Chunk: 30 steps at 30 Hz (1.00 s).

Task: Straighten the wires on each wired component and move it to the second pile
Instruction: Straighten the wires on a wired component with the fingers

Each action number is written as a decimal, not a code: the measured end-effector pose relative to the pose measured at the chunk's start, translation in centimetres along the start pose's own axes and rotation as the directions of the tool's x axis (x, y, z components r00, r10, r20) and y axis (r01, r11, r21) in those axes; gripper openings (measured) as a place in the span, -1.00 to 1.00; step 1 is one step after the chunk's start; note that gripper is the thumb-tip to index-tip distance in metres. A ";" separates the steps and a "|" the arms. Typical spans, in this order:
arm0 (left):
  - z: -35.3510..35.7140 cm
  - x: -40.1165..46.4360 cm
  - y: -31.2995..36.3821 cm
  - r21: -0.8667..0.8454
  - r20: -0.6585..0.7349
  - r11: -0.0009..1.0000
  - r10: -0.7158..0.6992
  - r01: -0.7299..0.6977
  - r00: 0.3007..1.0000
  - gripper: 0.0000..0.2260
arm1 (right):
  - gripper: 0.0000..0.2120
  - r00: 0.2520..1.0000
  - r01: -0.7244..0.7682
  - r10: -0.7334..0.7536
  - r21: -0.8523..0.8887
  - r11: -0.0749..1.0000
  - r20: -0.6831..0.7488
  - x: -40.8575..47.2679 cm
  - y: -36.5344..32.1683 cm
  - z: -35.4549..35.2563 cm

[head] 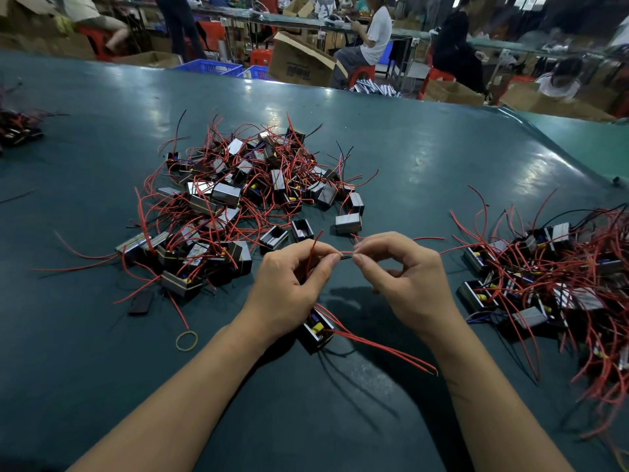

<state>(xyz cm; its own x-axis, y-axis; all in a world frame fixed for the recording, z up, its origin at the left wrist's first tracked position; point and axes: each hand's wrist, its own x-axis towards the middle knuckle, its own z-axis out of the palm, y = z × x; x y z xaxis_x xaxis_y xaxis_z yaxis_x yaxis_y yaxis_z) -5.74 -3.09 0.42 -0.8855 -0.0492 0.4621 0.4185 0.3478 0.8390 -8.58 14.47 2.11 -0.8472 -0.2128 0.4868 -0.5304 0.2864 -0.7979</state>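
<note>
A yellow rubber band (186,341) lay on the green table (425,158) near my left forearm. Beyond the far edge stood a cardboard box (301,61), blue crates (208,67) and red stools (362,74), where other people sat working.

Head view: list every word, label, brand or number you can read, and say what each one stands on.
Nothing here reads with certainty.
Brown cardboard box behind the far table edge: dark print on its side, upside down and too blurred to read.
Small black wired components in the middle pile: any markings too small to read.
Yellow parts inside the component below the left hand: no legible text.
</note>
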 end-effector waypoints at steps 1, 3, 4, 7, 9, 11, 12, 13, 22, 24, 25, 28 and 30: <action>0.0 0.0 0.0 0.005 0.001 1.000 0.001 -0.001 1.000 -0.92 | -0.93 1.000 0.015 -0.015 -0.025 1.000 0.002 0.0 0.0 0.0; 0.0 0.0 -0.1 0.014 -0.002 1.000 -0.001 0.001 1.000 -0.93 | -0.95 0.993 0.117 -0.116 -0.124 0.985 0.014 -0.1 -0.2 0.0; 0.0 0.0 -0.2 0.021 -0.004 1.000 -0.009 0.009 1.000 -0.93 | -0.95 0.985 0.171 -0.169 -0.175 0.970 0.030 -0.2 -0.2 0.0; 0.0 0.0 -0.4 0.053 -0.011 0.998 -0.029 0.029 1.000 -0.92 | -0.94 0.966 0.258 -0.248 -0.272 0.927 0.074 -0.2 -0.1 0.2; 0.0 0.0 -0.5 0.064 -0.005 0.998 -0.022 0.022 1.000 -0.91 | -0.94 0.964 0.267 -0.257 -0.301 0.915 0.074 -0.2 -0.1 0.3; 0.0 0.1 -0.4 0.063 0.002 0.998 -0.019 0.019 1.000 -0.91 | -0.95 0.962 0.273 -0.267 -0.292 0.917 0.060 -0.2 -0.1 0.2; 0.0 0.1 -0.4 0.063 0.005 0.998 -0.020 0.019 1.000 -0.91 | -0.96 0.962 0.272 -0.267 -0.271 0.923 0.055 -0.2 -0.2 0.2; 0.0 0.1 -0.5 0.065 0.008 0.998 -0.021 0.020 1.000 -0.91 | -0.97 0.964 0.267 -0.262 -0.251 0.931 0.054 -0.2 -0.2 0.2; 0.0 0.2 -0.2 0.058 -0.012 0.995 0.077 -0.077 0.997 -0.87 | -0.88 0.964 -0.265 0.252 0.387 0.884 0.084 0.1 -1.2 0.4; 0.0 0.2 -0.1 0.065 -0.028 0.993 0.103 -0.101 0.994 -0.88 | -0.95 0.911 -0.408 0.371 0.528 0.745 0.181 0.3 -1.4 0.1; 0.1 0.2 -0.1 0.071 -0.038 0.992 0.111 -0.108 0.993 -0.87 | -0.96 0.889 -0.453 0.403 0.552 0.700 0.219 0.3 -1.4 0.0; 0.1 0.2 -0.2 0.073 -0.053 0.993 0.094 -0.090 0.994 -0.87 | -0.95 0.905 -0.423 0.378 0.495 0.759 0.194 0.2 -1.3 -0.1; 0.1 0.1 -0.1 0.078 -0.045 0.993 0.088 -0.084 0.995 -0.87 | -0.94 0.939 -0.344 0.318 0.428 0.836 0.132 0.1 -1.3 0.1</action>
<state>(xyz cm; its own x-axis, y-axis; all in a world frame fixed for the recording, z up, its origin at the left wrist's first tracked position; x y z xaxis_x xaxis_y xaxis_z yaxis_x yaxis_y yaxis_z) -5.91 -3.08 0.33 -0.8353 -0.0606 0.5464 0.4744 0.4227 0.7722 -8.02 13.99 3.16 -0.9602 -0.2319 0.1560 -0.1392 -0.0872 -0.9864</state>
